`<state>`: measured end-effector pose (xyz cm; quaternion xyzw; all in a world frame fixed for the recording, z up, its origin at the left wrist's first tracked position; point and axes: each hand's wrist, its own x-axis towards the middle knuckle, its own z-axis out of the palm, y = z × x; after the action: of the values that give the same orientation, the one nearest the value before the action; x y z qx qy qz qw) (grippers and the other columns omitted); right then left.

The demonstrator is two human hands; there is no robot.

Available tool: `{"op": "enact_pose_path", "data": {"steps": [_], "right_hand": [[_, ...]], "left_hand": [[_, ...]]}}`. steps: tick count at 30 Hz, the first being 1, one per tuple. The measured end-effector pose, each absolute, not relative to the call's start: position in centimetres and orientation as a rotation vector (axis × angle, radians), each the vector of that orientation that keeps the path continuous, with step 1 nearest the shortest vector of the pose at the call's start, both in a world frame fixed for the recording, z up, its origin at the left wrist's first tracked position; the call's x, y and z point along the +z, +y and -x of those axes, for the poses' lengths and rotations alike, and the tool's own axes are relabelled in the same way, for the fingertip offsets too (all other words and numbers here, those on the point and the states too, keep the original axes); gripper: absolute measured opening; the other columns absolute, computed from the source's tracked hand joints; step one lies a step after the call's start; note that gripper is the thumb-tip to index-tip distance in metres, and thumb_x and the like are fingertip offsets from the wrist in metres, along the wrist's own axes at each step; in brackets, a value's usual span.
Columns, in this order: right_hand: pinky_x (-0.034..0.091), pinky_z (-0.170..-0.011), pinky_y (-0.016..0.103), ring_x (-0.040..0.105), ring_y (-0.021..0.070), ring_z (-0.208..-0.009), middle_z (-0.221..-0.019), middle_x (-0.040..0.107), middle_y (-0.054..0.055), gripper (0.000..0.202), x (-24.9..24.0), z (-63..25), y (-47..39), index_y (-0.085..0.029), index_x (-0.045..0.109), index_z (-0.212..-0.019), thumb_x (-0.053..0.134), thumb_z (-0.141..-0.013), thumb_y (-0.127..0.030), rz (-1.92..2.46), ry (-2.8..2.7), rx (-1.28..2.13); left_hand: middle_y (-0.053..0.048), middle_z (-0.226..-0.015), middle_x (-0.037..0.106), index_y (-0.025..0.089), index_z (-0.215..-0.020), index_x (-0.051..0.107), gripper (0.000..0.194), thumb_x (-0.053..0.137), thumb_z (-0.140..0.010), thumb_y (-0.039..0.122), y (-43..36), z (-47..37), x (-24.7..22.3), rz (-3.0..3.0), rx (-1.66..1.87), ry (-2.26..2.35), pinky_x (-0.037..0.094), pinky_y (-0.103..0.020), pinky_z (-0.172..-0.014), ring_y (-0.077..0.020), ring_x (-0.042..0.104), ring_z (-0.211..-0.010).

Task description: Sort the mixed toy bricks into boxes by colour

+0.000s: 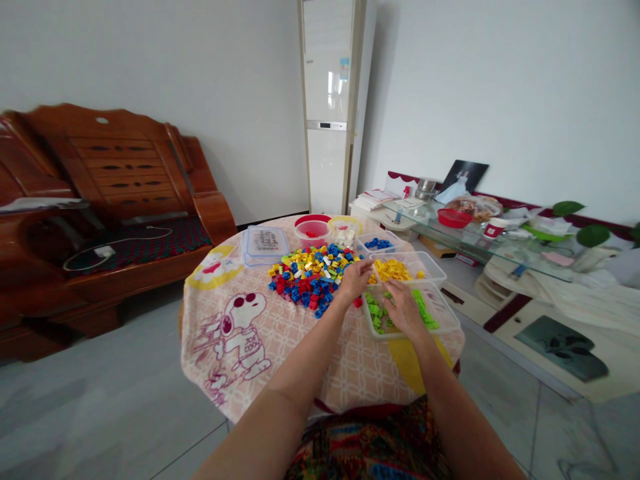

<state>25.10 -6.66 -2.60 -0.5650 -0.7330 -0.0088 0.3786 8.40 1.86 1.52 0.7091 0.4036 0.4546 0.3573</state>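
Note:
My left hand is at the right edge of a mixed pile of toy building bricks, beside the clear box of yellow bricks. Its fingers are bent together, and whatever they may hold is too small to make out. Over the clear box of green bricks is my right hand, its fingers stretched apart toward the yellow bricks. Blue bricks lie in a smaller clear box behind. A round tub has red bricks inside, and white bricks sit next to it.
A lidded clear box stands at the back left of the round table, on a patterned tablecloth. A wooden bench is to the left. On the right, a glass-topped cabinet carries a red bowl and a paper cup.

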Motion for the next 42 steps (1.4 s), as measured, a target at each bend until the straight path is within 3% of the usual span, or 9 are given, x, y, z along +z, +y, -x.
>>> {"op": "enact_pose_path", "data": {"steps": [8,17,36,42], "right_hand": [[0.041,-0.120,0.057,0.056,0.0316,-0.134,-0.135,0.068,0.015,0.043,-2.8,-25.1,-6.6,-0.019,0.071,-0.129,0.056,-0.089,-0.020,1.475,-1.859,-0.019],[0.043,-0.118,0.057,0.058,0.0318,-0.132,-0.134,0.069,0.015,0.041,-2.9,-25.2,-6.6,-0.020,0.072,-0.127,0.056,-0.089,-0.019,1.451,-1.874,-0.067],[0.044,-0.118,0.056,0.058,0.0317,-0.133,-0.133,0.069,0.015,0.041,-2.9,-25.2,-6.7,-0.020,0.072,-0.127,0.056,-0.090,-0.020,1.458,-1.870,-0.070],[0.043,-0.119,0.057,0.058,0.0313,-0.133,-0.134,0.069,0.014,0.043,-2.9,-25.2,-6.6,-0.021,0.072,-0.129,0.057,-0.088,-0.019,1.450,-1.864,-0.053]], "left_hand": [[-0.006,-0.097,0.082,0.017,-0.097,0.082,0.025,0.061,-0.087,0.008,0.8,-1.7,0.6,-2.032,0.996,1.525,0.056,-0.028,-0.087,-0.0195,0.075,-0.089],[-0.007,-0.110,0.079,0.024,-0.102,0.080,0.018,0.064,-0.095,0.025,-0.4,-2.5,0.9,-2.359,0.450,1.685,0.053,-0.028,-0.086,-0.0223,0.072,-0.105],[-0.004,-0.090,0.080,0.015,-0.093,0.079,0.014,0.076,-0.079,0.013,0.5,-1.8,0.3,-2.079,0.857,1.501,0.051,-0.026,-0.077,-0.0165,0.069,-0.080],[-0.003,-0.087,0.081,0.016,-0.092,0.082,0.015,0.070,-0.083,0.011,0.6,-2.0,0.4,-1.980,1.014,1.406,0.054,-0.025,-0.077,-0.0163,0.072,-0.078]]}}
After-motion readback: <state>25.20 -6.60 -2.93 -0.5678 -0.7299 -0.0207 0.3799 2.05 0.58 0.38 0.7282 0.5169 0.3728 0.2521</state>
